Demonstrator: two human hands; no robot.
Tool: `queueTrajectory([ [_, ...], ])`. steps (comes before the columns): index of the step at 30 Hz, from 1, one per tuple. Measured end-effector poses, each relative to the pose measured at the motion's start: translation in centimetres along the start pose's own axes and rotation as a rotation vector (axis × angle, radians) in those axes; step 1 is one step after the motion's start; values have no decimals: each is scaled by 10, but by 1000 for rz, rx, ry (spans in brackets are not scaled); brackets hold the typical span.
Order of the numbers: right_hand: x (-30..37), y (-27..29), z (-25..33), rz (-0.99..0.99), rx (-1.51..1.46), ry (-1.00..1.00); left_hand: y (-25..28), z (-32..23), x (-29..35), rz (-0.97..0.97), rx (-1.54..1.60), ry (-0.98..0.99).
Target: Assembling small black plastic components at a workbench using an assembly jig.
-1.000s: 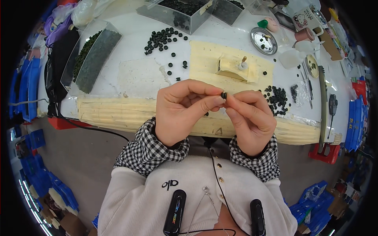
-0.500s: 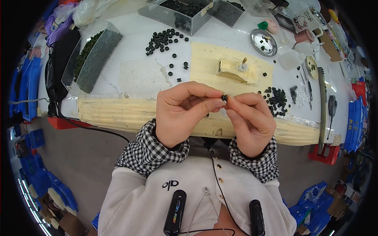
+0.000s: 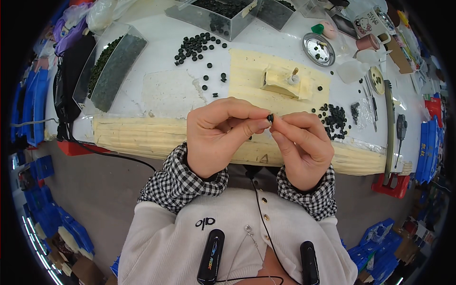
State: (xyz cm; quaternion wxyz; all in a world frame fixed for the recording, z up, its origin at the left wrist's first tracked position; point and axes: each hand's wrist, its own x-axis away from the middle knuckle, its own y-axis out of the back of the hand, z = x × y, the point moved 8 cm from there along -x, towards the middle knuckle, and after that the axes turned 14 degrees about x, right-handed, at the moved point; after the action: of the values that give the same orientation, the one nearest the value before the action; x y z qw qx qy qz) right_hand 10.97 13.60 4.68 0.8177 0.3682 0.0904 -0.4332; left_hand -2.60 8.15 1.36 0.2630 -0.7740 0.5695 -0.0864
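Note:
A small round black part (image 3: 270, 118) is pinched between my two hands above the table's near edge. My left hand (image 3: 221, 133) grips it by thumb and forefinger from the left. From the right, the thumb and fingertips of my right hand (image 3: 306, 145) close on the same part, so fingers hide most of it. Similar black round parts (image 3: 194, 46) lie scattered beyond my left hand. Another pile of small black parts (image 3: 336, 117) sits just right of my right hand. Past my hands stands a yellow-taped block (image 3: 281, 84) with a short peg on top.
Clear bins (image 3: 116, 71) with dark small parts stand at the left and far side. A round metal dish (image 3: 318, 49), tweezers (image 3: 371, 107), a screwdriver (image 3: 401, 133) and a pink cup (image 3: 367, 42) are on the right. Yellow tape (image 3: 137, 137) covers the table's front edge.
The small black part has turned slightly between my fingertips. Both hands stay in nearly the same place, still pinching it.

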Motion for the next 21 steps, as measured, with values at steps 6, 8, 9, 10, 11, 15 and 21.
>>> queueTrajectory([
  [6, 2, 0, -2, 8, -24, -31, -3, -6, -1, 56, -105, -52],
  [8, 2, 0, -2, 16, -22, -31, -3, -6, -1, 55, -106, -53],
  [9, 2, 0, -2, 20, -21, -31, -3, -5, -1, 55, -107, -54],
  [10, 2, 0, -2, 19, -23, -32, -3, -5, -1, 48, -91, -46],
  [11, 2, -1, -2, 18, -26, -33, -3, -4, -1, 40, -75, -38],
  [15, 1, 0, -2, 19, -29, -31, -2, -3, -1, 27, -61, -9],
  [21, 0, -1, -2, 18, -26, -37, 2, 2, -1, -10, 12, 37],
])
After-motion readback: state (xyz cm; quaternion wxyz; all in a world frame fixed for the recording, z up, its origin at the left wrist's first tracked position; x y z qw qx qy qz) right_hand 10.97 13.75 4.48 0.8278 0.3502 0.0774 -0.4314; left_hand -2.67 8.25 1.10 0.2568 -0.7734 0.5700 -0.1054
